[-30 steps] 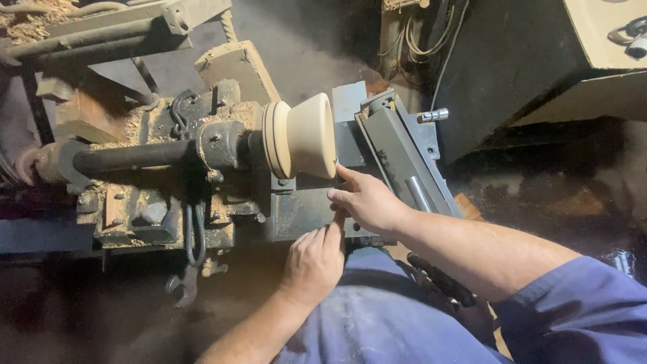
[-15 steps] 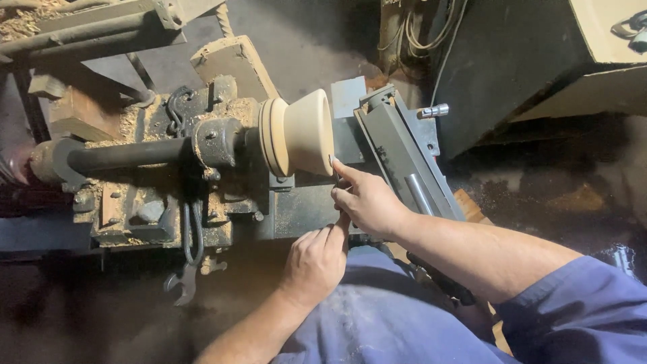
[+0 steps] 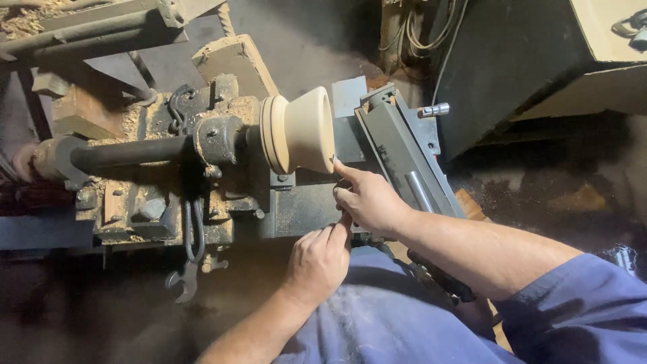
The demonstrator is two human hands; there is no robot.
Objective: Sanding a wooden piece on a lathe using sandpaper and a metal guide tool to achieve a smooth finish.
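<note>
head view, looking down on a wood lathe [image 3: 222,195]; pale wooden workpiece [image 3: 300,133], flared like a cup or bowl, sits mounted on the spindle end, wide mouth facing right, grooved disc-shaped base against the headstock side; dark horizontal shaft [image 3: 128,152] runs left from it; headstock casting carries drifts of sawdust [image 3: 138,121]; right hand [image 3: 367,200] lies just below and right of the workpiece rim, index finger stretched up to the lower edge of the rim, touching or very nearly so, cannot tell which; remaining fingers curled inward; something thin may sit under them but it is hidden, so whether the hand grips anything cannot be told; left hand [image 3: 317,263] sits directly beneath the right hand, fingers curled closed in a loose fist, knuckles up, fingertips meeting the underside of the right hand; what it holds, if anything, is not visible; grey metal tool rest [image 3: 401,158] runs diagonally just right of the right hand, a short shiny pin [image 3: 433,110] at its upper end; open-ended spanner [image 3: 180,282] hangs below the lathe bed at lower left, beside a dark loop of cable [image 3: 194,232]; both forearms bare, blue sleeve [image 3: 579,310] pushed up on the right arm; blue dusty clothing [image 3: 384,317] fills the lower middle; beige cabinet [image 3: 606,47] at upper right, well apart from the hands.
</note>
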